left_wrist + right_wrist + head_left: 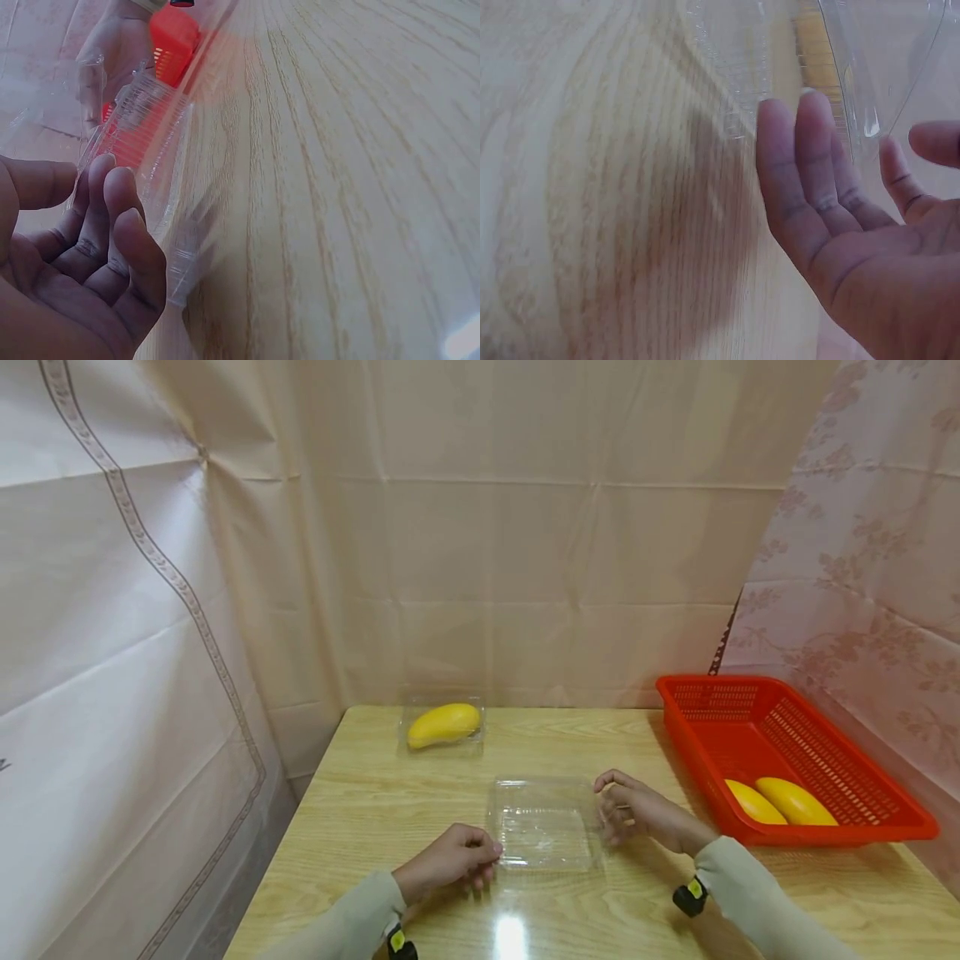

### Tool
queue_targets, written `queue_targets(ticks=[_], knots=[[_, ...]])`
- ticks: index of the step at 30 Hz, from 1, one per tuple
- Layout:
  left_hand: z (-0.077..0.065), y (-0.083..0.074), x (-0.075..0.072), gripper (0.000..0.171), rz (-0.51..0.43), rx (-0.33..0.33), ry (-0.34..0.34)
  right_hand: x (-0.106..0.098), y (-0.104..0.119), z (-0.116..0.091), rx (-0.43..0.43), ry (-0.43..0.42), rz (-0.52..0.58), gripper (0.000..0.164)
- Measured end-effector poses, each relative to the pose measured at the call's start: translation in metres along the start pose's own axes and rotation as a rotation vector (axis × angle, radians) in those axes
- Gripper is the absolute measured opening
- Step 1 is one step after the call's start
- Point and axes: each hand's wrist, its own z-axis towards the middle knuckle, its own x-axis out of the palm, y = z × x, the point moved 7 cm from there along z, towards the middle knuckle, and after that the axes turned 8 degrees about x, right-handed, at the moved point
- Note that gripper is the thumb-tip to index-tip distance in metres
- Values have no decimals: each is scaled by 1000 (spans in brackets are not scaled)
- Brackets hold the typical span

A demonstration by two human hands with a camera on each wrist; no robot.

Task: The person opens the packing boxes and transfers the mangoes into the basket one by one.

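Note:
A clear plastic clamshell box [543,839] lies on the wooden table between both hands, with no fruit in it. At its near left corner, the left hand [456,856] pinches the clear edge between thumb and forefinger, its other fingers loosely curled. The right hand [641,810] is at the box's right side, fingers spread and slightly bent, fingertips right by the rim. In the right wrist view, a clear panel [885,52] of the box rises beyond that hand's fingers [821,165]. The left wrist view shows the ribbed side [146,112] of the box past the left fingertips.
Farther back on the table, a yellow mango [444,725] sits in another clear box [405,745]. A red plastic basket [720,727] stands at the right, with two yellow mangoes [795,802] at its near end. Cloth curtains [525,543] hang behind and along both sides.

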Motion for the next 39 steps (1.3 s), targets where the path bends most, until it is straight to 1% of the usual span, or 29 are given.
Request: queue_targets(ticks=[4,10,15,20,24,27,30,32,35,37,39], knots=[[0,0,0,33,3,1,2,5,-2,-2,-1,33,-29,32],[-1,0,-3,30,25,24,-4,8,-4,-6,-9,50,-86,44],[-1,0,-3,28,15,38,-5,9,-7,-7,-19,56,-105,50],[-1,0,-4,29,5,55,9,9,-9,-8,-46,54,-102,51],[-2,2,-6,34,-61,40,13,9,-10,-9,-54,44,-97,50],[-2,3,-7,44,-114,30,5,10,-9,-9,-59,39,-104,50],[-2,2,-8,51,-117,24,0,11,-9,-9,-64,34,-104,49],[-2,2,-8,49,-99,19,-6,11,-9,-10,-66,33,-98,48],[-2,3,-8,38,-70,10,-9,13,-10,-10,-62,45,-80,49],[-2,3,-8,33,-52,8,-14,15,-11,-12,-57,76,-64,55],[-2,2,-9,33,-44,7,-21,18,-12,-13,-52,122,-52,63]])
